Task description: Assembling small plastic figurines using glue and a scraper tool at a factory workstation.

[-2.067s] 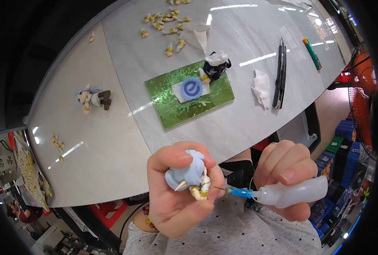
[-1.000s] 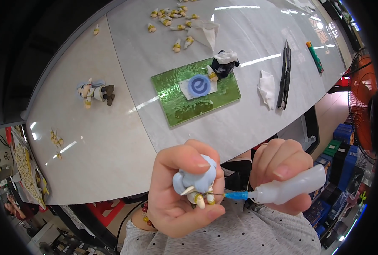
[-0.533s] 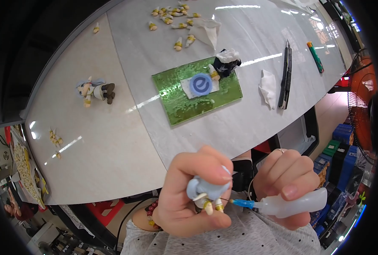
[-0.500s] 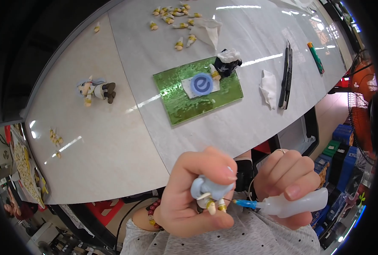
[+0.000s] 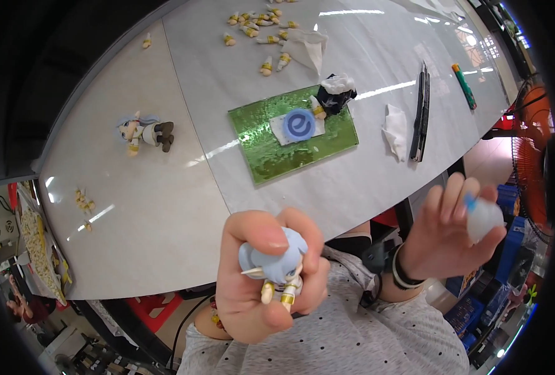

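Note:
My left hand (image 5: 262, 275) grips a small figurine (image 5: 276, 265) with pale blue hair and yellow-white limbs, close to my chest. My right hand (image 5: 446, 234) is raised off to the right, fingers partly spread, pinching a soft white squeeze bottle with a blue tip (image 5: 481, 217) between thumb and fingers. A black band sits on that wrist. The bottle's tip points away from the figurine, and the two hands are apart.
On the grey table lies a green mat (image 5: 293, 134) with a blue round disc (image 5: 299, 125) and a black-and-white figure part (image 5: 335, 94). A finished figurine (image 5: 143, 132) lies at left. Several small limb parts (image 5: 258, 25) are at the back, with white tissues (image 5: 395, 128), a black tool (image 5: 420, 112) and a green pen (image 5: 463, 86).
My right hand has pulled the bottle away from the figurine and lifted it to the right, its tip no longer touching. My left hand keeps the figurine, turned slightly.

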Demonstrator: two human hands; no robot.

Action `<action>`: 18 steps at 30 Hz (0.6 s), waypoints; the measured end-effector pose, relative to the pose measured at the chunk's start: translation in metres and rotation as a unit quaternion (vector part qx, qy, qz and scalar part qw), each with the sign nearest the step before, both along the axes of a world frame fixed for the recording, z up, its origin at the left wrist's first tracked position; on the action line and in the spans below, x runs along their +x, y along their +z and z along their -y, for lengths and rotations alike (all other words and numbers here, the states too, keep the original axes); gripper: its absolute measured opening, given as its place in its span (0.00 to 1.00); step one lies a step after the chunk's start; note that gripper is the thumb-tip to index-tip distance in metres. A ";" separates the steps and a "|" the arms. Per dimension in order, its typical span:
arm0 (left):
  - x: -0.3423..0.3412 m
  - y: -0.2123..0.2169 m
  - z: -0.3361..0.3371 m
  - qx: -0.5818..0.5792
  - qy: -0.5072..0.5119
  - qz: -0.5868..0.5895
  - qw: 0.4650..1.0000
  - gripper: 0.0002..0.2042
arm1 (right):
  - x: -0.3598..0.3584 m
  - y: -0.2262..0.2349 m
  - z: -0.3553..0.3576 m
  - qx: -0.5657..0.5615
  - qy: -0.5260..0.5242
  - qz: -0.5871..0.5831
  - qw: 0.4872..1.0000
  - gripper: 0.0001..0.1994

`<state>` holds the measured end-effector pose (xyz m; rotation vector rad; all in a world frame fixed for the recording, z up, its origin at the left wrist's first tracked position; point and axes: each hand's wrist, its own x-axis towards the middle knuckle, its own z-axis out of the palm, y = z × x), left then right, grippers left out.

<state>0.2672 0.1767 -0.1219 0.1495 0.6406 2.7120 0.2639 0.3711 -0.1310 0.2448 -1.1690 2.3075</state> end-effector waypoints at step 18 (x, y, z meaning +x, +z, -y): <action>-0.005 0.002 0.005 0.142 -0.144 0.050 0.978 0.24 | -0.069 -0.010 -0.082 0.418 -0.470 0.066 0.775 0.18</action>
